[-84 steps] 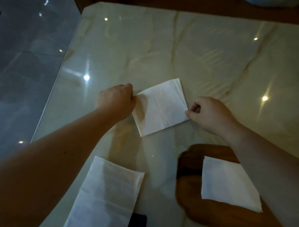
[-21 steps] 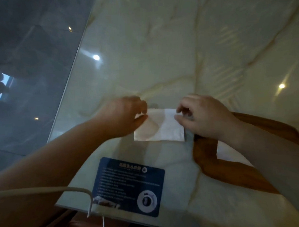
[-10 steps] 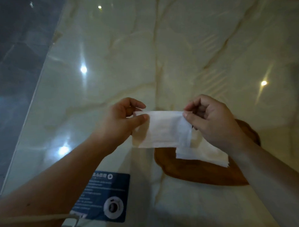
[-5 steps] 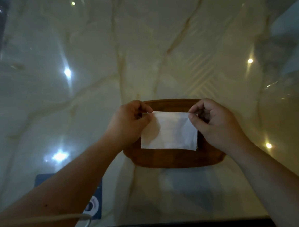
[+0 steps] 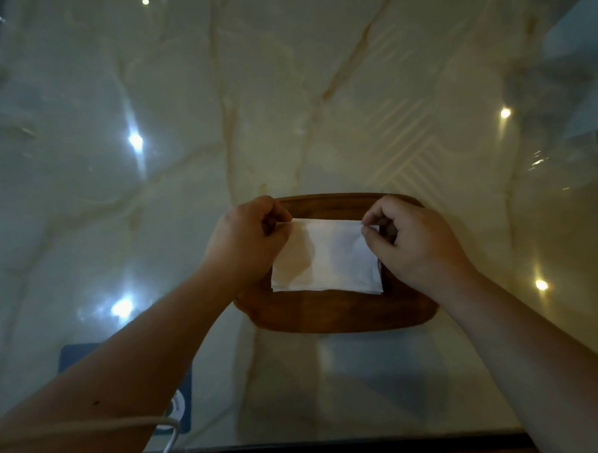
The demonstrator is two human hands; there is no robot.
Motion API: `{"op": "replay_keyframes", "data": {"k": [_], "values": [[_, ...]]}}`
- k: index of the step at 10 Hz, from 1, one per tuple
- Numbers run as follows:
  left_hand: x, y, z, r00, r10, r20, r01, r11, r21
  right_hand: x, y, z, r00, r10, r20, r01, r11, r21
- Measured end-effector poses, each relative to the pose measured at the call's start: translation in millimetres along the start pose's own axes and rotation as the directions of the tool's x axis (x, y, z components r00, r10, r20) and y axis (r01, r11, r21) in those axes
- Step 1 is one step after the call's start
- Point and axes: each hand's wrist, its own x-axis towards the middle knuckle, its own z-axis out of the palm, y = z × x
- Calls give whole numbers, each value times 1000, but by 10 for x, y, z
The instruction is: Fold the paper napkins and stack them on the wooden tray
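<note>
A folded white paper napkin (image 5: 330,259) hangs over the dark wooden tray (image 5: 342,315), which lies on the marble table. My left hand (image 5: 250,242) pinches the napkin's upper left corner. My right hand (image 5: 411,242) pinches its upper right corner. The napkin's lower edge lies on or just above another folded napkin on the tray, whose edge shows beneath at the lower right (image 5: 376,291). The rest of that lower napkin is hidden.
A blue sticker (image 5: 181,389) sits on the table near its front edge, partly under my left arm. A white cord (image 5: 166,448) hangs at the lower left. The table's front edge (image 5: 334,442) runs along the bottom.
Over the last second both hands carried the folded napkin from the table to over the tray. In the last half second it has come lower onto the tray.
</note>
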Motion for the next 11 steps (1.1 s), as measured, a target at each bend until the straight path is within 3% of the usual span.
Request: {"op": "replay_keyframes", "data": {"k": [5, 6, 8, 9, 11], "values": [[-34, 14, 55, 1000, -3, -12, 4, 995, 99, 102, 45, -14, 993, -104, 49, 111, 979, -174], [-66, 55, 41, 991, 123, -42, -107, 955, 275, 113, 46, -60, 990, -126, 60, 136, 970, -200], [-123, 280, -205, 938, 347, -2, -294, 797, 528, 125, -105, -326, 979, -183, 85, 200, 939, -280], [-185, 510, -429, 917, 397, 38, -338, 724, 602, 188, -305, -533, 964, -229, 134, 260, 919, -297], [-239, 1118, -1059, 887, 455, 82, -337, 515, 788, 395, -837, -1078, 916, -331, 227, 401, 781, -479]]}}
